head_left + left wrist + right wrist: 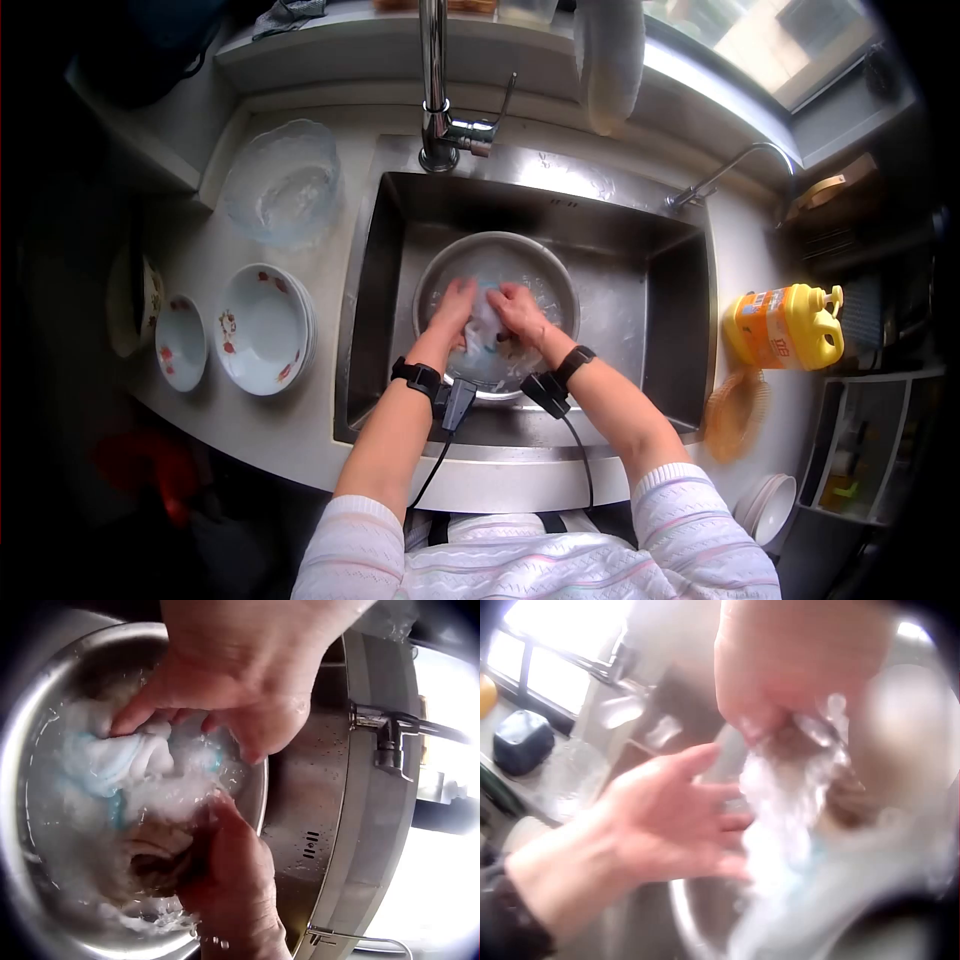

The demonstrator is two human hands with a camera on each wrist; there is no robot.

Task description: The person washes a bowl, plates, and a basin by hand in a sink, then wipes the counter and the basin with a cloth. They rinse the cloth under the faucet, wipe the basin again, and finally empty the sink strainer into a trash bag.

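Observation:
A wet white cloth with light-blue bands (112, 761) lies in water inside a round metal basin (497, 237). My right hand (520, 310) grips a bunched part of it, beside a brownish patch, with water splashing around the fingers. Across from it, my left hand (455, 305) has its fingers spread and fairly straight against the cloth, as the right wrist view shows. Foam and splashes hide part of the fabric. Both hands are over the basin, thumbs toward each other.
The basin stands in a steel sink (645, 330) below a tall faucet (434, 70). Left on the counter are a clear glass bowl (285, 185), stacked floral bowls (262, 330) and a smaller bowl (181, 343). At right stand a yellow jug (785, 327) and an amber ribbed dish (738, 415).

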